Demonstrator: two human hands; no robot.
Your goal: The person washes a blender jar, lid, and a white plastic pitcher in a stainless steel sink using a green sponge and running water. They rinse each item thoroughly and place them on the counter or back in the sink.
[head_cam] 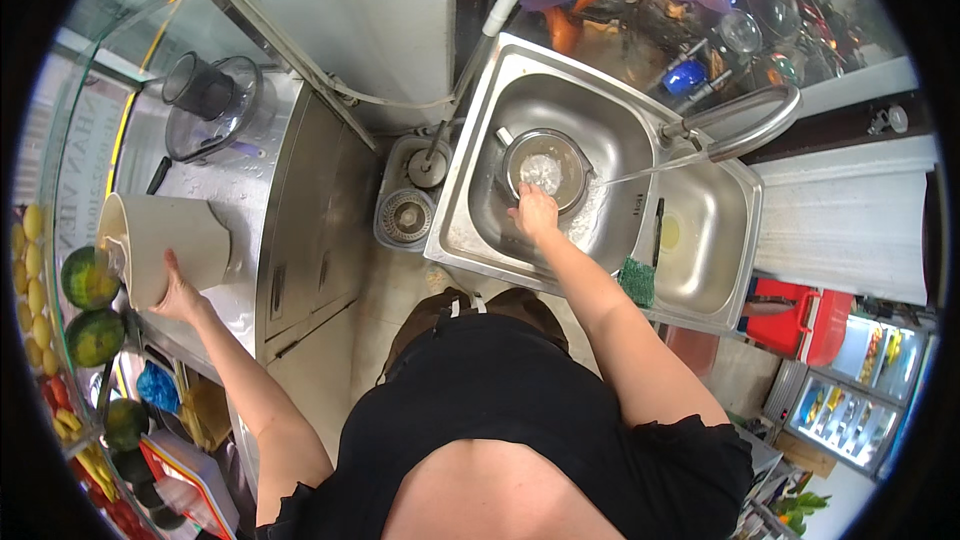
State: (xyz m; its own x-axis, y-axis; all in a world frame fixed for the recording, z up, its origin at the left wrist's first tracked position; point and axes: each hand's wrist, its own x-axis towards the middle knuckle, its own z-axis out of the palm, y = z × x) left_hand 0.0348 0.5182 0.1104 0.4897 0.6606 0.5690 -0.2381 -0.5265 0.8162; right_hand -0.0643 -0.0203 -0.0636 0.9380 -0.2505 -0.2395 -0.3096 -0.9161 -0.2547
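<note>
My left hand (pixel 178 298) is on the side of a cream-coloured plastic container (pixel 176 244), tipped on its side over the steel counter at left. Whether the fingers grip its rim cannot be told. In the larger basin of a steel sink (pixel 495 94) stands a round vessel (pixel 566 146) with a light handle, holding cloudy water and something whitish. My right hand (pixel 536 210) reaches over its near rim, fingertips at the whitish matter; any hold is hidden. A curved steel faucet (pixel 757 120) runs water into the basin beside the vessel.
A green scouring pad (pixel 637 281) lies on the sink's near edge. A dark clear jug (pixel 199 86) stands on the counter (pixel 225 180). Between counter and sink is a grey bin (pixel 386 165) on the floor. Watermelons (pixel 94 337) sit at far left, a red container (pixel 784 315) at right.
</note>
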